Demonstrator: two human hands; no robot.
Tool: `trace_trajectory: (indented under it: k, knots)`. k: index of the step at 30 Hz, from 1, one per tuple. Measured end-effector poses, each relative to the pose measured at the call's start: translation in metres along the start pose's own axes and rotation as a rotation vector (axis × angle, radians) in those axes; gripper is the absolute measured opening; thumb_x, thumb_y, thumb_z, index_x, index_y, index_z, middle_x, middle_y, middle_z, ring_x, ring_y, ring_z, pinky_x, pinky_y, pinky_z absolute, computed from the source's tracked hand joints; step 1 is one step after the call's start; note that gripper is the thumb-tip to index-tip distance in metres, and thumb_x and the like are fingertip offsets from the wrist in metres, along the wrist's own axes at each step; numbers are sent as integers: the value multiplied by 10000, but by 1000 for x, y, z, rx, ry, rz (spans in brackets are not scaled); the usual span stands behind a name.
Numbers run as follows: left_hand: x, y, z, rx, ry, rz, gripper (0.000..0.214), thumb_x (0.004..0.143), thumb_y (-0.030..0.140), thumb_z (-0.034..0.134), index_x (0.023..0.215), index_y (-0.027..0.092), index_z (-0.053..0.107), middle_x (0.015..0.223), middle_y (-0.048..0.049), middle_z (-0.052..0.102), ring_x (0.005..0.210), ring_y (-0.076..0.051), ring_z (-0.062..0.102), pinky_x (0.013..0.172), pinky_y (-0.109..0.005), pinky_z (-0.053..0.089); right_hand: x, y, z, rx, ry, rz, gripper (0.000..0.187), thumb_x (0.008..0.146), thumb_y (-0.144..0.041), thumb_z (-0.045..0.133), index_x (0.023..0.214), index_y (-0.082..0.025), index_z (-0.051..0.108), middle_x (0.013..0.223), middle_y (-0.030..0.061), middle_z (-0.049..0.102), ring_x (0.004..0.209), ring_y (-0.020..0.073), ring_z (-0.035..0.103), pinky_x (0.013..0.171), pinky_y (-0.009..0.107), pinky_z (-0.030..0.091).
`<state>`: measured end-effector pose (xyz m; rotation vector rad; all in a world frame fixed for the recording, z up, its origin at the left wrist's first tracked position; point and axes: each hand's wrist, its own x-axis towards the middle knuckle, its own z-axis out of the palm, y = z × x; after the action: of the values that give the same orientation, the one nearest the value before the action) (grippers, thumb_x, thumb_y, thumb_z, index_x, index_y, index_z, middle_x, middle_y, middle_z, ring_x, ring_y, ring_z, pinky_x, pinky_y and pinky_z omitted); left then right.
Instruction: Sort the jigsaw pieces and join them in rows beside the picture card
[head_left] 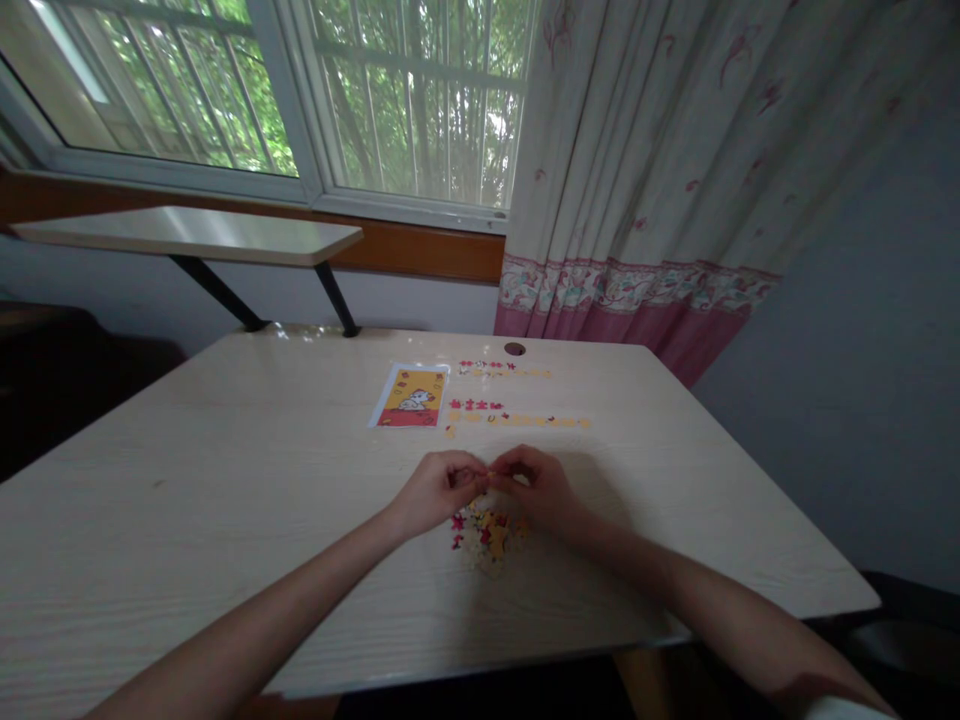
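Observation:
My left hand [439, 488] and my right hand [538, 486] meet over the middle of a pale wooden table [225, 500]. Their fingers are curled and pinched together on small jigsaw pieces [491, 472] held between the fingertips. Just below the hands lies a loose pile of red and yellow puzzle pieces [487, 535]. Farther back, joined pieces form two rows [517, 418] of red and yellow. To the left of those rows lies a small yellow and red reference picture [409, 397] with a white animal on it.
A round cable hole [514, 348] sits near the table's far edge. A narrow shelf [195, 235] on black brackets juts out under the window [300, 90]. A patterned curtain [637, 170] hangs at the right. The table's right corner [862, 600] drops off to a dark floor.

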<state>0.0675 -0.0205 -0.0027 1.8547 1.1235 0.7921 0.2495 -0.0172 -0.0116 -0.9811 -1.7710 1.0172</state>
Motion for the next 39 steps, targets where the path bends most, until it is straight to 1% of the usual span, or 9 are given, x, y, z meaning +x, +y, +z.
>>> trace_trajectory:
  k: [3,6,9,14,20,25,29,34,39]
  knots:
    - [1,0,-1,-104,-9,-27,264,755,364,550,722,115,631,484,40,437,446,-66,322,415,-179,233,0,-4,-2,-73,16,-63,161,747,-333,643,838,-201,660,752,20,656,683,128,606,655,270,504]
    - [3,-2,-4,-205,12,-38,258,733,366,560,688,115,598,529,25,483,464,-66,358,427,-182,262,0,-7,-6,-201,28,-172,186,753,-308,642,921,-229,661,816,23,652,721,127,602,687,270,505]
    - [4,-2,-6,-217,42,-69,267,730,382,568,670,123,581,533,22,497,470,-71,383,433,-185,285,0,-7,-9,-323,12,-264,229,753,-320,649,974,-263,656,868,25,641,775,136,602,729,282,508]
    - [4,0,-6,-231,39,-87,273,737,397,558,682,129,577,530,24,492,464,-69,371,424,-184,277,2,-1,-12,-460,22,-383,194,791,-326,613,971,-278,666,868,35,653,823,159,599,762,305,504]
    - [1,-5,-17,-143,40,-21,271,773,383,540,747,121,602,593,-2,525,516,-83,394,464,-203,300,7,-1,-27,-518,225,-443,194,830,-322,568,999,-277,651,881,37,676,821,169,606,769,327,478]
    - [-3,-12,-26,44,-26,43,257,811,354,502,741,125,596,555,21,463,499,-86,368,462,-202,277,10,0,-38,-558,269,-401,180,817,-332,589,977,-279,655,900,37,684,842,179,607,811,352,439]
    - [-5,-9,-30,277,-120,165,199,827,275,468,741,145,591,580,19,474,522,-98,409,501,-206,320,18,5,-39,-563,194,-361,188,801,-340,608,955,-246,659,908,51,680,851,177,602,789,324,436]
    - [-6,-6,-35,546,-176,301,205,859,259,432,779,165,595,644,-8,534,601,-125,484,581,-227,373,39,11,-24,-604,23,-296,178,785,-302,620,934,-214,661,917,45,673,872,164,594,796,288,423]
    - [-6,-7,-38,639,-163,309,205,866,272,429,797,168,592,699,-27,579,656,-147,531,613,-246,403,64,16,0,-627,-83,-133,191,780,-327,619,912,-199,669,878,25,666,822,141,589,786,265,413]
